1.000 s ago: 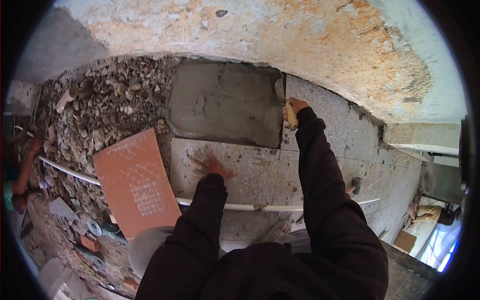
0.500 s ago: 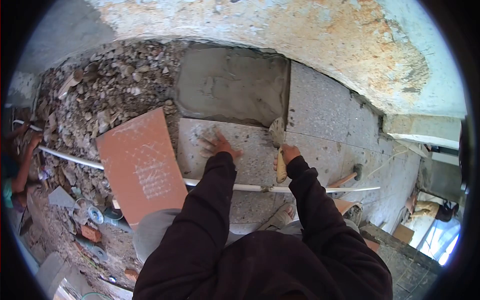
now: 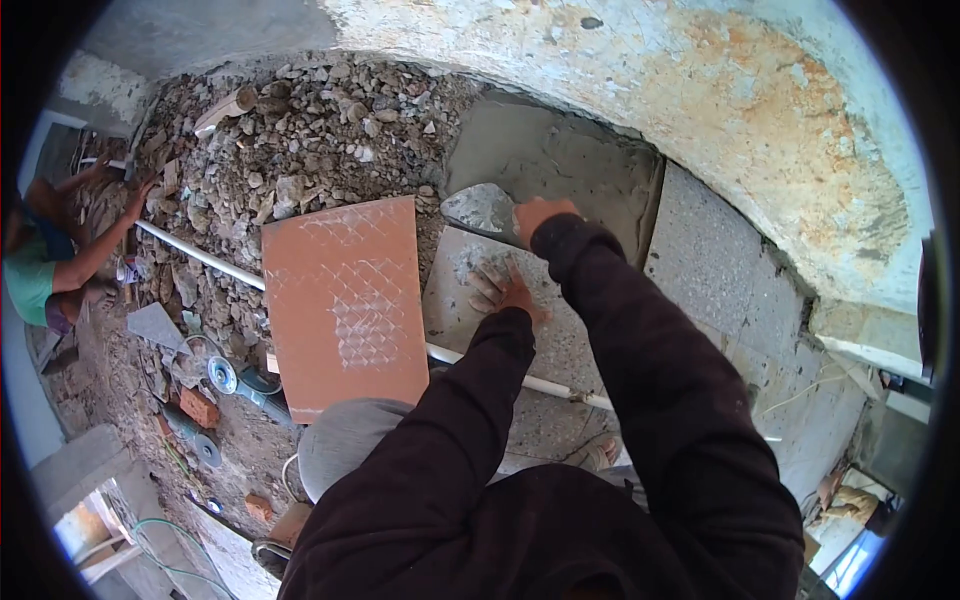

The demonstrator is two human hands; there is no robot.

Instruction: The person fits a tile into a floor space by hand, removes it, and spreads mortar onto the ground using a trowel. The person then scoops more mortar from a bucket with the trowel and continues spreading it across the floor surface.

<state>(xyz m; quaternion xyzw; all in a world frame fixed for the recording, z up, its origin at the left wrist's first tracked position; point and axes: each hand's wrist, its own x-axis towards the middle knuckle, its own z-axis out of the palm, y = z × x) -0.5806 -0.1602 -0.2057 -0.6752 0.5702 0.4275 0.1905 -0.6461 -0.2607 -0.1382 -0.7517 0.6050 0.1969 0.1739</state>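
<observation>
My left hand (image 3: 503, 290) lies flat with its fingers spread on a grey speckled floor tile (image 3: 565, 345). My right hand (image 3: 543, 217) is closed round the handle of a trowel (image 3: 479, 208), most of the handle being hidden by the fist. The mortar-smeared trowel blade points left, over the near left edge of the wet grey mortar bed (image 3: 560, 150), just beyond the tile. To the left of my left hand, a large orange tile (image 3: 375, 250) rests with its ridged, scratched face up.
Rubble (image 3: 320, 140) covers the ground at left, below a peeling wall (image 3: 650, 60). A white pipe (image 3: 205, 258) runs under the orange tile. Angle grinders (image 3: 240, 382) and bricks (image 3: 199, 408) lie at lower left. Another person (image 3: 60, 265) crouches at far left, arms reaching toward the pipe.
My right hand has carried the trowel left and forward, from the tile joint to the left edge of the mortar bed. My left hand stays on the tile. The view has turned left.
</observation>
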